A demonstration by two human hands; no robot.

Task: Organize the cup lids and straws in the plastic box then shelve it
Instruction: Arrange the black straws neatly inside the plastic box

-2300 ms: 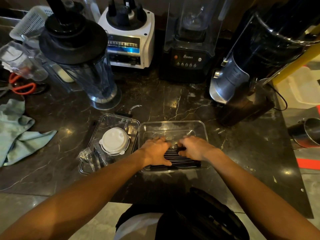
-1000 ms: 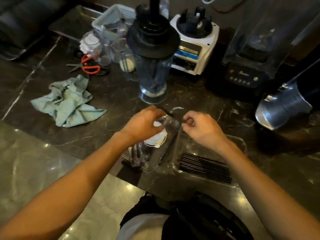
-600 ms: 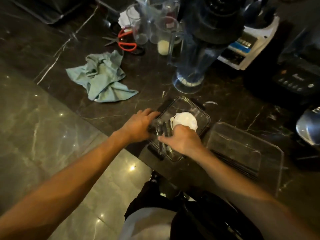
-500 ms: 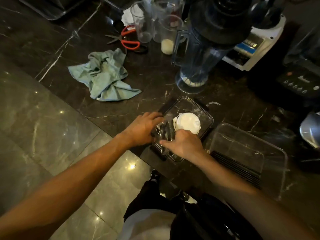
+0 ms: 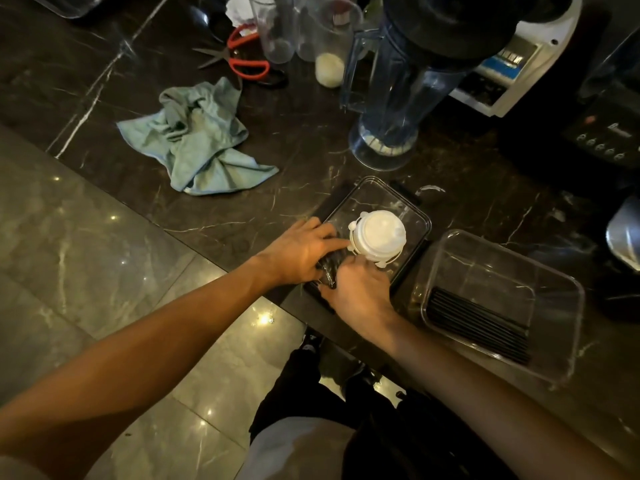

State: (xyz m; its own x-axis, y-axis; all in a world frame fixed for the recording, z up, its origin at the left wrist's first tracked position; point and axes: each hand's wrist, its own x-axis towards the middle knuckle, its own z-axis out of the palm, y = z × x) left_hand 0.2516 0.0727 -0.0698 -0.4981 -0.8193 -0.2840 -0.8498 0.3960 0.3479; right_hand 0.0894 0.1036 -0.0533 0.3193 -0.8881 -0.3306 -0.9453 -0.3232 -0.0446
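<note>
A stack of white cup lids lies in a shallow clear tray on the dark marble counter. At the tray's near end sits a crinkled plastic bag of dark straws. My left hand lies over the bag from the left with its fingers reaching toward the lids. From the near side my right hand closes on the same bag, fingertips close to the lids. To the right stands the clear plastic box with a row of black straws along its near wall.
A crumpled teal cloth lies to the left. Behind it are red-handled scissors and clear measuring cups. A blender jug stands just behind the tray, with blender bases farther right. The counter edge runs just below my hands.
Both hands left the straws in the box and moved left to the tray. They now close together on the bag of straws. My view swung left and down.
</note>
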